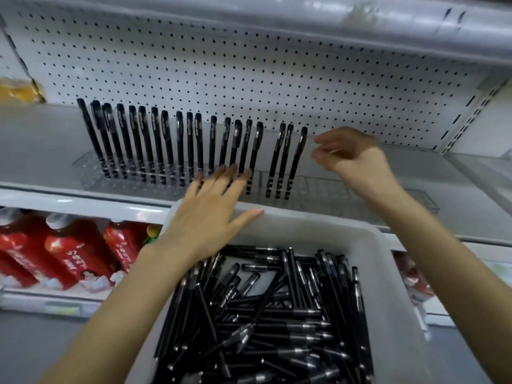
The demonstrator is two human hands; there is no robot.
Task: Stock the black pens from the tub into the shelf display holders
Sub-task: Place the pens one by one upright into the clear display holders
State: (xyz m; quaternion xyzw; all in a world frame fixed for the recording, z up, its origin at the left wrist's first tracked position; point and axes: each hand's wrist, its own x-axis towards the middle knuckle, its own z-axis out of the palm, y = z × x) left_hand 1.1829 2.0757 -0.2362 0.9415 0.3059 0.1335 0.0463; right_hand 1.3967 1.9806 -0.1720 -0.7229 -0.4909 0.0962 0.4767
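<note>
Even, cool light, soft shadows; edges bend (the top shelf (304, 37) curves); motion blur smears the right hand (352, 156).

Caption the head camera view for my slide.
Left hand rests on the white tub of loose black pens; right hand hovers beside standing pens in clear holders.

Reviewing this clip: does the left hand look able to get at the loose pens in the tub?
Probably yes: the left hand lies open at the far rim of the tub, holding nothing, and the loose pens lie uncovered right below it.
</note>
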